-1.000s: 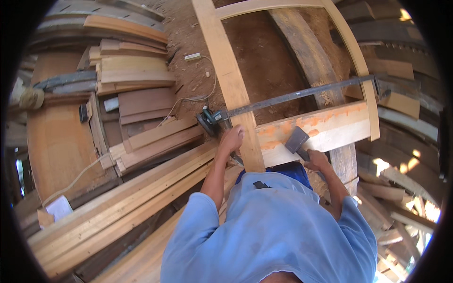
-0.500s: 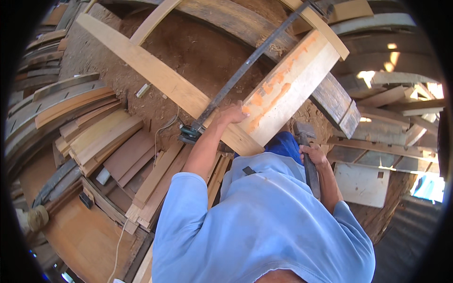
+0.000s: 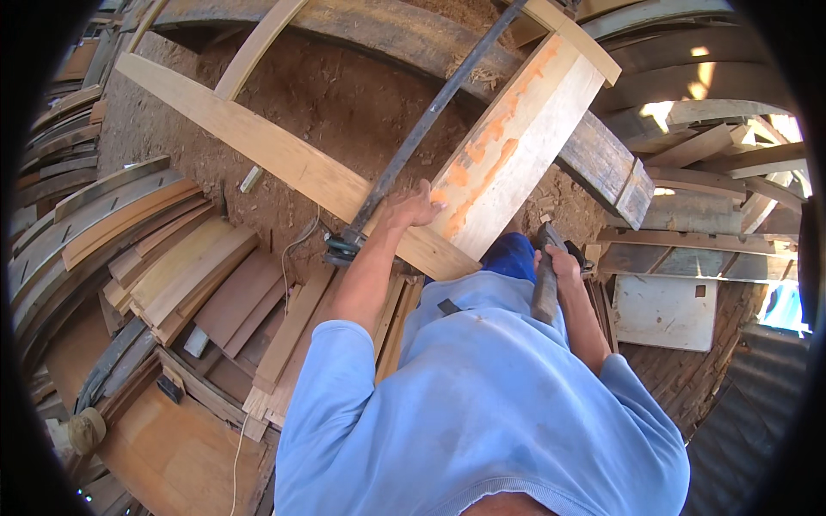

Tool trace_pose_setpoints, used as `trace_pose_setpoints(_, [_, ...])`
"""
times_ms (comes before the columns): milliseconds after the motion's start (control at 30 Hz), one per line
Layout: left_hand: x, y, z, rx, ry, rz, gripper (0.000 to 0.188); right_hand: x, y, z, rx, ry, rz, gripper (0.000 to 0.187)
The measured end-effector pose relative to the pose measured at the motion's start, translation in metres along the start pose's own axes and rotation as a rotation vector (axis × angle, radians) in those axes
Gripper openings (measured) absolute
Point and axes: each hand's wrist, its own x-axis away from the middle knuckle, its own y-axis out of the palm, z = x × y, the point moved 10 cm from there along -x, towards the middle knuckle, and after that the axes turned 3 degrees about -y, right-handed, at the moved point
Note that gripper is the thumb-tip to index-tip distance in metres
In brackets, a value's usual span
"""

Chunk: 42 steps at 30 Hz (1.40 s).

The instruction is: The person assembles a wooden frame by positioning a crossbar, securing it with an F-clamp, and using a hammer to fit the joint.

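A light wooden frame lies before me, with a long rail (image 3: 249, 133) and a wide board (image 3: 525, 142) smeared with orange paste. A dark metal bar clamp (image 3: 436, 105) spans the frame and meets the rail near my left hand. My left hand (image 3: 411, 208) rests over the rail beside the bar, thumb raised and fingers apart, fingertips at the board's near end. At my right side, my right hand (image 3: 563, 265) is closed around a hammer (image 3: 545, 294), its head beyond the hand and its thick handle pointing back toward me. The hammer is apart from the frame.
A heavy weathered beam (image 3: 608, 168) passes under the frame. Stacked boards (image 3: 194, 267) fill the left, and a cord (image 3: 301, 236) trails among them. On the right are leaning planks (image 3: 688, 150), a white panel (image 3: 662, 314) and a corrugated sheet (image 3: 748, 413).
My right hand and the hammer have shifted slightly up and left, and the hammer head has turned. My left hand stays by the clamp, its thumb now more raised. The view has shifted slightly.
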Motion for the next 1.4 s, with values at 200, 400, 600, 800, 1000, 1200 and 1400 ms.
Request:
trace_pose_setpoints(200, [-0.008,0.009,-0.004,-0.008,-0.011,-0.034,0.085,0.017,0.062,0.016,0.018,0.145,-0.199,0.017])
trace_pose_setpoints(400, [0.001,-0.001,0.0,0.008,-0.031,-0.055,0.08,0.001,0.028,0.004,-0.04,0.078,-0.136,0.018])
trace_pose_setpoints(600, [0.0,-0.002,0.0,0.053,-0.06,-0.032,0.075,-0.03,-0.002,-0.012,-0.076,0.016,-0.104,0.019])
trace_pose_setpoints(800, [0.017,-0.014,0.005,0.034,-0.071,0.013,0.096,-0.029,0.024,-0.095,-0.118,-0.262,-0.087,0.016])
trace_pose_setpoints(1000, [0.004,-0.011,0.017,0.024,-0.054,0.056,0.101,-0.062,0.025,-0.211,0.049,-0.536,-0.065,0.016])
trace_pose_setpoints(1200, [0.005,-0.003,0.01,0.06,-0.095,-0.041,0.103,-0.098,0.04,-0.291,0.014,-0.604,-0.099,0.016])
trace_pose_setpoints(1400, [0.007,-0.002,0.009,0.065,-0.131,-0.055,0.103,-0.13,0.04,-0.329,0.055,-0.613,0.069,0.016])
